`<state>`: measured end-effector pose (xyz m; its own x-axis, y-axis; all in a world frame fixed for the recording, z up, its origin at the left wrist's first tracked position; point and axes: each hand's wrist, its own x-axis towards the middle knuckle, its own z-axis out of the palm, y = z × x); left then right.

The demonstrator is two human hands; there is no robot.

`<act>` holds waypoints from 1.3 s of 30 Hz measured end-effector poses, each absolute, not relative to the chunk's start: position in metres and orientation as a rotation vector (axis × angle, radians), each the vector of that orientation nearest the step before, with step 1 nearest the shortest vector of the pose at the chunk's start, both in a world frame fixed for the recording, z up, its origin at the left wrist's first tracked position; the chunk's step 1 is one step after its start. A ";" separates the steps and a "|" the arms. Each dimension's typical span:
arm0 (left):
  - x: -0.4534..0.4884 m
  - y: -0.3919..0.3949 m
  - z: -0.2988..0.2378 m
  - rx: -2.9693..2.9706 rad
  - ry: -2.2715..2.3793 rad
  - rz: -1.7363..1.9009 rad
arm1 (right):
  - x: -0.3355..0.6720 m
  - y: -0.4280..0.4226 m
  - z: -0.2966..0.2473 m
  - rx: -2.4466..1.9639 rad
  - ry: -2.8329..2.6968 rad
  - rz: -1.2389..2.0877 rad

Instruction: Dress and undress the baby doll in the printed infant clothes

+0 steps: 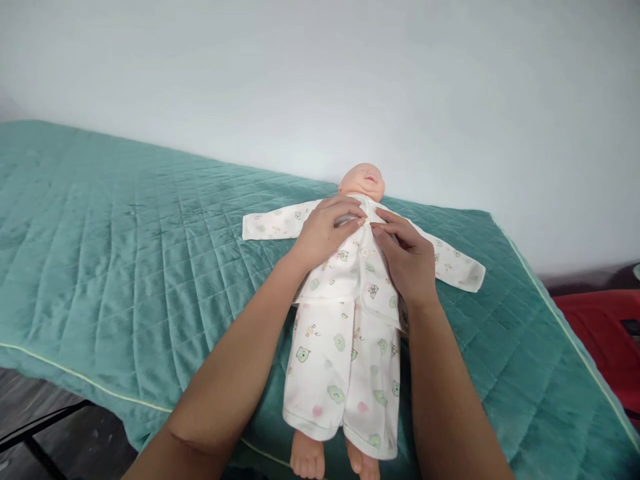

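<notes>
A baby doll (364, 180) lies on its back, its head toward the wall and its bare feet toward me. It wears a white, cartoon-printed pajama top (345, 267) and matching pants (320, 360). Both sleeves stretch out sideways. At the upper chest, my left hand (330, 225) pinches the top's front edge near the middle. Just across from it, my right hand (406, 250) grips the other side of the front opening with thumb and fingers. A round button (365, 253) shows below my fingertips. Whatever lies right between the fingertips is hidden.
A green quilted cover (150, 267) spreads under the doll, with pale piping along its edge. Behind it rises a plain white wall (300, 80). A red object (600, 333) stands beyond the right edge. At lower left are a black metal bar (45, 423) and dark floor.
</notes>
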<state>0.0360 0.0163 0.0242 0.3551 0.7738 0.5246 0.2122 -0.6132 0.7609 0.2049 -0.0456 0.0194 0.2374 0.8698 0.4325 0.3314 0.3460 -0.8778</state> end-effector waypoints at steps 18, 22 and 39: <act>0.042 0.018 0.033 2.032 0.938 1.170 | 0.213 -0.050 0.023 -1.273 -1.523 0.452; 0.039 0.019 0.030 2.063 0.880 1.165 | 0.209 -0.047 0.020 -1.223 -1.430 0.490; 0.036 0.017 0.023 2.087 0.893 1.305 | 0.206 -0.045 0.015 -1.204 -1.348 0.460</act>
<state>0.0364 0.0167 0.0226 0.3191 0.7562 0.5713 0.2586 -0.6494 0.7151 0.2057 -0.0449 0.0149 0.2476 0.8379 0.4864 0.3654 0.3841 -0.8479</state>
